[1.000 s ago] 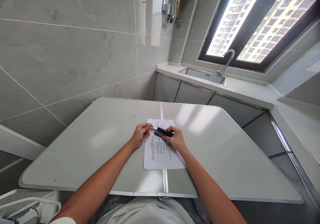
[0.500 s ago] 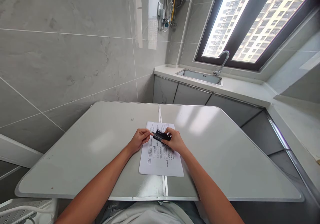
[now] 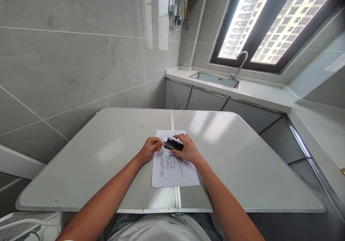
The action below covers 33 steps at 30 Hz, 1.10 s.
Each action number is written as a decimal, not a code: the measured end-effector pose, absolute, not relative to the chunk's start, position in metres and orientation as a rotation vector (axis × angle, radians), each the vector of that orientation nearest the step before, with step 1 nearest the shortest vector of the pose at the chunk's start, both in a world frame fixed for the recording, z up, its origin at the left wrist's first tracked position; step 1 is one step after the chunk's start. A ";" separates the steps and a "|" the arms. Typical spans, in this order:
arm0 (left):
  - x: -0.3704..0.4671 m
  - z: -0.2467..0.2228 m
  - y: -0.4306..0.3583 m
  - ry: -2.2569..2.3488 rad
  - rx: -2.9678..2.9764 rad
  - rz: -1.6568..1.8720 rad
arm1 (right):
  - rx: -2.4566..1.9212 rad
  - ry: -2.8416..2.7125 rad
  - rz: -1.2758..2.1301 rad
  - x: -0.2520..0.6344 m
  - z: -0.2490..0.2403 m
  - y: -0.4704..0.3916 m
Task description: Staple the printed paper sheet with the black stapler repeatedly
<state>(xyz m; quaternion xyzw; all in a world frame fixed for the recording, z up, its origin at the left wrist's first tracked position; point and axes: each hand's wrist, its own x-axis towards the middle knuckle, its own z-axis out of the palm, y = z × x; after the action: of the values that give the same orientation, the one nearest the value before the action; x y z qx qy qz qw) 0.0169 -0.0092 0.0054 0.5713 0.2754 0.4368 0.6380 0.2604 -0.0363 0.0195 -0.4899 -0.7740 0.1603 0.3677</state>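
Observation:
Over the upper part of a printed sheet of paper [image 3: 175,176], a black stapler [image 3: 173,144] lies sideways between my hands. My right hand [image 3: 188,150] grips its right end, thumb on the near side and fingers on the far side. At the stapler's left end, my left hand [image 3: 151,149] is closed in a pinch. Whatever its fingertips hold is too small to make out, and they seem to touch the stapler's tip. The two arms of the stapler look slightly parted at the left. Part of the sheet is hidden under the right hand.
The pale folding table [image 3: 231,162] has a metal seam down its middle. A white plastic basket [image 3: 32,226] stands at the lower left. Beyond the table are a counter with a sink [image 3: 215,79] and a faucet [image 3: 239,66], below a window.
My right hand has shifted its hold, with the fingers spread wider around the stapler's right end. The stapler's arms look closer together. My left hand keeps its pinch.

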 end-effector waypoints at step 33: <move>0.008 0.019 -0.013 0.606 1.696 0.729 | -0.683 -2.054 0.235 0.236 0.028 -0.054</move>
<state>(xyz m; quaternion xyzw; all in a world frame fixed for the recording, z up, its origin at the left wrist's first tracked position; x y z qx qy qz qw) 0.0079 -0.0133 0.0187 0.7208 0.2574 0.3098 0.5642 0.2363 -0.0541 0.0276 -0.2778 -0.8359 0.0954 0.4637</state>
